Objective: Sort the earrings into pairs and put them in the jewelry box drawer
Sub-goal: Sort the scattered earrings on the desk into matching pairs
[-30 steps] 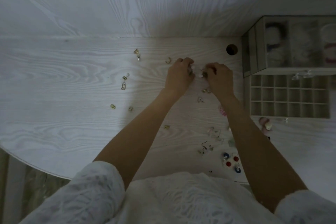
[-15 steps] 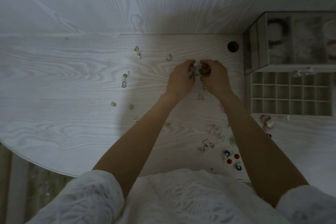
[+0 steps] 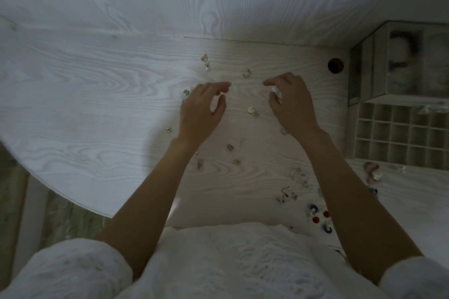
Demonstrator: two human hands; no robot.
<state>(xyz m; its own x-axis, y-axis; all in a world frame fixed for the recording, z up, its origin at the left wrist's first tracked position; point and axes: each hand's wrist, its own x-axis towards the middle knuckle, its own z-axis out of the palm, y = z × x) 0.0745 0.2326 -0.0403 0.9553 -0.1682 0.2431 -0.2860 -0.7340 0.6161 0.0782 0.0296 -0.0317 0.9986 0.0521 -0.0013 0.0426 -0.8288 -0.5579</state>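
Earrings [image 3: 252, 111] lie on the surface [image 3: 97, 109] between our hands. Our left hand [image 3: 201, 114] is spread and empty; our right hand [image 3: 291, 104] pinches a small pale earring [image 3: 275, 91] in curled fingers [image 3: 273, 101].

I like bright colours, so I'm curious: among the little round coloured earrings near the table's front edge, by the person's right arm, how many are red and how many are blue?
red earrings: 2
blue earrings: 2
Total: 4
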